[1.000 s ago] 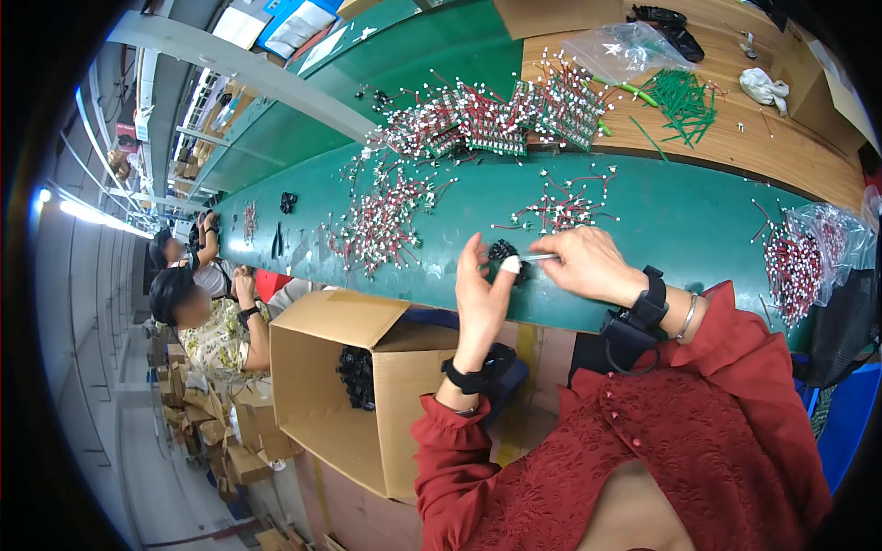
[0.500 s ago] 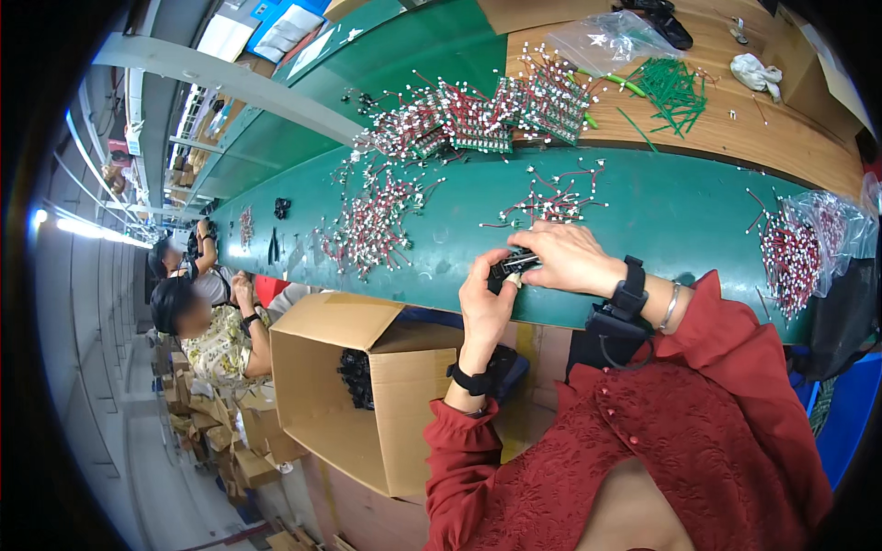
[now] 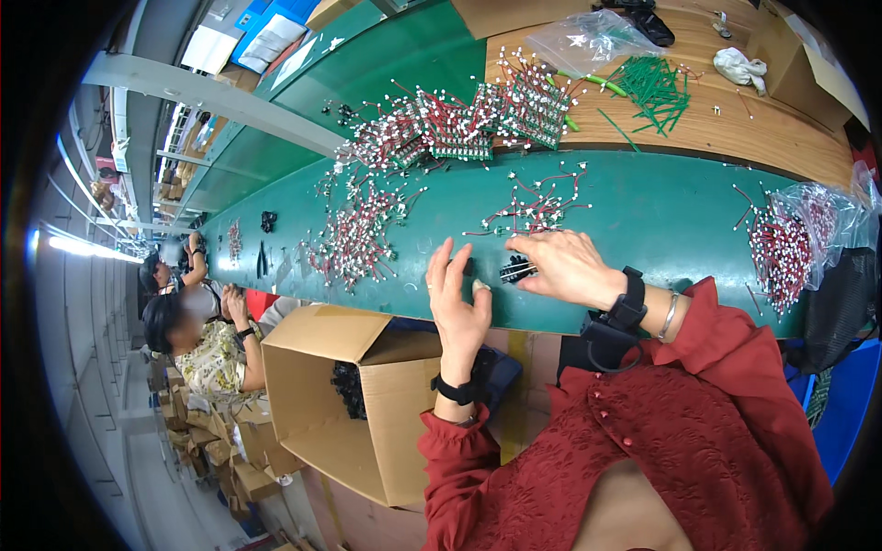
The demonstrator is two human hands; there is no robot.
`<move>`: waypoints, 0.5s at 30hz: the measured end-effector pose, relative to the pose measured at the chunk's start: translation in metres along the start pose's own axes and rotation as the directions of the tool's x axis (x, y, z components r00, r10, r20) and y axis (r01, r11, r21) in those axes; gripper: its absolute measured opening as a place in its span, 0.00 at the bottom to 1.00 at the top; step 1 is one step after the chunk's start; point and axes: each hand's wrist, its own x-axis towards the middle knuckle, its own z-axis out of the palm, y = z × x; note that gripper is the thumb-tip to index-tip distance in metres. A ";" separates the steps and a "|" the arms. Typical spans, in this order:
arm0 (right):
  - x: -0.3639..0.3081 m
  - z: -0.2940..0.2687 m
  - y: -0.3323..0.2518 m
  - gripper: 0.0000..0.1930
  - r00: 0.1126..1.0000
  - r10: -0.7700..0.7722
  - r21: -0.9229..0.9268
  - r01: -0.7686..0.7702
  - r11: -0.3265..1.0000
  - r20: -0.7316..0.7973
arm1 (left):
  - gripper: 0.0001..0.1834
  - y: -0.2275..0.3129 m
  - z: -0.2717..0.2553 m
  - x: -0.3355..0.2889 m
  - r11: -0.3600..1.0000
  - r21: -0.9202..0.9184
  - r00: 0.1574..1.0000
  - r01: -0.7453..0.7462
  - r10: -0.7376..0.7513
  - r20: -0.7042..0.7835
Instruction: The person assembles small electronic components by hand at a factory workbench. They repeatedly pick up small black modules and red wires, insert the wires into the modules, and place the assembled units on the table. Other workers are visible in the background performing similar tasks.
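Observation:
My left hand (image 3: 457, 308) is raised over the front of the green bench, its fingers apart and nothing in its grasp. A small dark piece (image 3: 469, 267) shows beside its fingers. To the right, my right hand (image 3: 571, 266) has its thumb and fingers closed around a thin silvery tool (image 3: 520, 267), whose prongs lie across small black parts (image 3: 511, 275). My fingers hide most of that tool, so its exact kind is unclear. Just beyond my right hand lies a loose group of red wires with white connectors (image 3: 537, 207).
A bigger heap of wired connectors (image 3: 354, 234) spreads leftward, below wired green circuit boards (image 3: 459, 138). At right, a plastic bag (image 3: 822, 216) adjoins more wires. Green strips (image 3: 654, 92) lie on a wooden surface. An open carton (image 3: 404, 432) stands below the bench; co-workers (image 3: 207, 340) sit at left.
My left hand has let go of the black part, moved left and opened. My right hand stays near the same spot with the black parts and silvery tool. The view has shifted slightly.

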 end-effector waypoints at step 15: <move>-0.031 -0.042 0.034 0.11 0.975 0.217 0.203 -0.202 0.958 -0.053 | 0.27 0.028 0.046 -0.012 0.993 0.105 0.996 -0.059 0.053 0.067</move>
